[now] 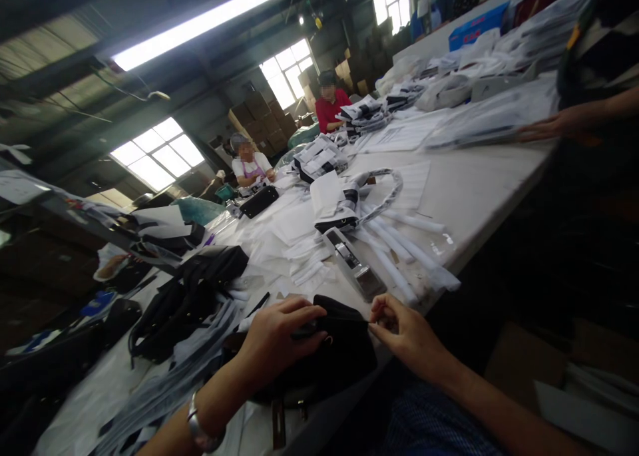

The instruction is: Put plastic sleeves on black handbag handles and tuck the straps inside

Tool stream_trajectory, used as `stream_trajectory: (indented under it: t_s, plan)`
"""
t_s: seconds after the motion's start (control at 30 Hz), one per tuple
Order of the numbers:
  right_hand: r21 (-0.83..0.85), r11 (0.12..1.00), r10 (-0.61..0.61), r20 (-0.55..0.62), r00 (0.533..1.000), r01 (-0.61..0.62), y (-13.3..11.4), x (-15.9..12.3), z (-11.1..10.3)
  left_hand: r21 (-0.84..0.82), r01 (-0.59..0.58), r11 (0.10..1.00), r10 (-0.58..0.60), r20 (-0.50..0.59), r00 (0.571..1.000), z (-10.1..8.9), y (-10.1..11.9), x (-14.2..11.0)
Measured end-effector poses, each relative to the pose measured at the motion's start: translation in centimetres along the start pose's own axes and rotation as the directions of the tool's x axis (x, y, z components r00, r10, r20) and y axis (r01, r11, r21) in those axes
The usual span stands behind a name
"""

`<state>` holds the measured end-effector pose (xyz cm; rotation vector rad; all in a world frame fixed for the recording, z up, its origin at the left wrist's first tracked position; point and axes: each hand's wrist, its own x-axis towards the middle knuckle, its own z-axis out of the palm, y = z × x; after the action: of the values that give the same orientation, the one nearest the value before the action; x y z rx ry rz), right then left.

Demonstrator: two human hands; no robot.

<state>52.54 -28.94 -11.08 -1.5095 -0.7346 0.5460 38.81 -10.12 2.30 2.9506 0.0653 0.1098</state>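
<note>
A black handbag (347,359) with small metal fittings lies at the near edge of the table, tilted towards me. My left hand (279,329) grips its upper edge, thumb on the near side and fingers over the top. At the bag's right upper corner, my right hand (407,336) is closed in a pinch. Its thumb and forefinger meet on the corner, where any small part between them is too dark to make out. Just beyond the bag sits a tape dispenser (353,264). A dark strap end (278,424) hangs at the bag's lower side.
White rolled tubes (394,243) and a white bag with a wrapped handle (334,203) lie ahead. Black bags (187,303) are heaped left. Two people (252,163) work across the table; another person's hand (544,128) rests on plastic-wrapped goods at right. Boxes (524,366) stand below the table.
</note>
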Motion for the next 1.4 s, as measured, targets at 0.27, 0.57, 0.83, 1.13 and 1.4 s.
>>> stream_trajectory:
  t_s: [0.27, 0.57, 0.83, 1.13, 1.4]
  plan:
    - [-0.083, 0.992, 0.087, -0.072, 0.994, -0.093, 3.7, -0.7, -2.1, -0.065, 0.036, 0.997, -0.035, 0.015, 0.999, -0.1, 0.0, 0.4]
    - [-0.147, 0.985, 0.078, -0.088, 0.993, -0.091, 5.7, -0.6, -2.4, -0.066, 0.052, 0.996, -0.05, 0.024, 0.998, 0.0, 0.0, 0.3]
    - [-0.463, 0.85, -0.361, -0.171, 0.917, 0.249, 2.2, -1.1, -1.2, -0.088, 0.114, 0.99, -0.112, 0.035, 0.993, 0.0, 0.5, 0.2]
    - [-0.05, 0.976, -0.213, -0.034, 0.976, 0.211, -2.6, 0.7, 3.1, -0.159, 0.308, 0.938, -0.299, 0.077, 0.951, -0.6, 1.4, 0.7]
    - [0.165, 0.985, -0.055, 0.029, 0.998, 0.05, -3.6, 1.2, 3.3, -0.278, 0.408, 0.87, -0.369, 0.184, 0.911, -1.5, 1.8, 2.0]
